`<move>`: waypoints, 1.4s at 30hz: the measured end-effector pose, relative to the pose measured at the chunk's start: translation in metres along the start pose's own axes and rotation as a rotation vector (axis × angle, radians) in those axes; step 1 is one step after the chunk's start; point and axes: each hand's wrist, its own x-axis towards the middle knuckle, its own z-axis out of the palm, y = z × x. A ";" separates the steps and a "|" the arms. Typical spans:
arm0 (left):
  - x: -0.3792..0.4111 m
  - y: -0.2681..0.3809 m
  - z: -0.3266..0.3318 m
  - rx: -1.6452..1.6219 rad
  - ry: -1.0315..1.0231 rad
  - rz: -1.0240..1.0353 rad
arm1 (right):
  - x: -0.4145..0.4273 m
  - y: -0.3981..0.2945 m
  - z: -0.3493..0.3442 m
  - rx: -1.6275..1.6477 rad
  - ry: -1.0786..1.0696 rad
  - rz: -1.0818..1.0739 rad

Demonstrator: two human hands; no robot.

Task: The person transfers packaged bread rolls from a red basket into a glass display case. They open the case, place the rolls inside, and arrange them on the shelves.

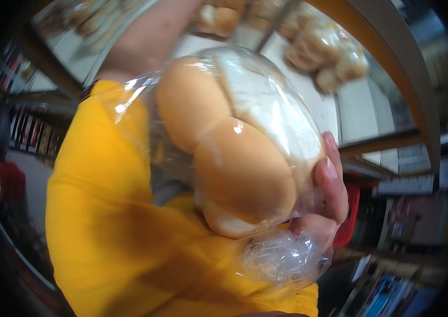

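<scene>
A clear plastic bag holds a loaf of golden-topped bread rolls [243,170] with pale, soft sides. It fills the middle of the view, close to the camera and in front of my yellow shirt. My right hand [329,194] grips the bagged bread at its right side, with some fingers curled against the plastic. Below that hand bunches a crumpled, shiny part of the plastic bag [283,253]. My left forearm [144,43] reaches up past the top edge from a yellow sleeve [101,158]; the left hand itself is out of view.
Behind the bread, a display case with a wooden frame [398,51] has white shelves [323,115]. More bagged bread [323,51] sits inside at the upper right, with other rolls [224,20] at the top. A red plastic object [348,218] stands beyond my right hand.
</scene>
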 end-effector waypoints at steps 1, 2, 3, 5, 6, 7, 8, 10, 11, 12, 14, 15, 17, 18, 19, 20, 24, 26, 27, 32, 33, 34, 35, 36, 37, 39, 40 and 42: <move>0.001 -0.004 -0.001 -0.006 0.018 0.029 | 0.001 -0.006 -0.009 -0.062 -0.017 -0.027; 0.003 -0.011 -0.003 -0.008 0.036 0.048 | -0.003 0.001 -0.014 -0.069 0.039 -0.082; -0.001 -0.037 -0.019 0.022 0.070 0.048 | 0.002 0.013 -0.015 -0.038 0.101 -0.187; 0.001 -0.070 -0.035 0.086 0.096 0.051 | -0.003 0.015 -0.031 -0.041 0.239 -0.192; 0.007 -0.093 -0.047 0.127 0.119 0.038 | -0.006 0.007 -0.041 -0.062 0.282 -0.100; 0.012 -0.118 -0.050 0.125 0.147 0.019 | -0.013 -0.007 -0.047 -0.019 0.314 0.048; 0.015 -0.131 -0.072 0.180 0.176 0.005 | -0.026 -0.018 -0.062 0.084 0.355 0.172; 0.031 -0.151 -0.074 0.181 0.226 -0.018 | -0.060 -0.013 -0.094 -0.151 0.507 0.194; 0.035 -0.153 -0.069 0.174 0.243 -0.024 | -0.080 -0.010 -0.110 -0.265 0.586 0.218; 0.036 -0.153 -0.068 0.178 0.263 -0.037 | -0.101 0.000 -0.138 -0.291 0.720 0.222; 0.017 -0.127 -0.081 0.158 0.296 -0.109 | -0.134 0.005 -0.166 -0.406 0.833 0.423; 0.004 -0.111 -0.094 0.155 0.321 -0.151 | -0.150 0.009 -0.184 -0.463 0.882 0.465; -0.027 -0.099 -0.124 0.151 0.376 -0.243 | -0.186 0.024 -0.220 -0.688 0.951 0.580; -0.051 -0.124 -0.138 0.137 0.414 0.055 | -0.203 0.033 -0.237 -0.742 0.998 0.646; -0.072 -0.118 -0.153 0.193 0.446 0.037 | -0.225 0.042 -0.262 -0.912 0.975 0.712; -0.092 -0.096 -0.169 0.293 0.489 -0.008 | -0.243 0.049 -0.283 -1.088 0.952 0.776; -0.166 0.048 -0.204 -0.009 0.742 -0.549 | -0.316 0.096 -0.367 -1.446 0.889 0.948; -0.185 0.033 -0.231 0.242 0.638 -0.262 | -0.379 0.131 -0.410 -1.448 0.908 1.087; -0.195 0.027 -0.246 0.369 0.604 -0.116 | -0.400 0.149 -0.419 -1.439 0.911 1.156; -0.231 0.109 -0.278 0.002 0.506 0.059 | -0.374 0.178 -0.388 -1.606 0.867 1.279; -0.232 0.125 -0.282 -0.041 0.424 0.104 | -0.355 0.178 -0.370 -1.654 0.781 1.247; -0.231 0.142 -0.271 -0.064 0.373 0.127 | -0.355 0.192 -0.356 -1.548 0.670 1.127; -0.230 0.161 -0.256 -0.096 0.334 0.146 | -0.360 0.209 -0.337 -1.437 0.568 1.011; -0.228 0.181 -0.244 -0.118 0.282 0.164 | -0.356 0.221 -0.311 -1.150 0.454 1.120; -0.224 0.201 -0.229 -0.149 0.224 0.191 | -0.355 0.235 -0.293 -1.088 0.039 1.104; -0.216 0.243 -0.199 -0.203 0.096 0.260 | -0.333 0.222 -0.239 -0.873 -0.178 1.159; -0.211 0.263 -0.182 -0.235 0.022 0.301 | -0.337 0.220 -0.214 -0.845 -0.189 1.129; -0.202 0.302 -0.144 -0.309 -0.137 0.394 | -0.345 0.228 -0.191 -0.793 -0.183 1.100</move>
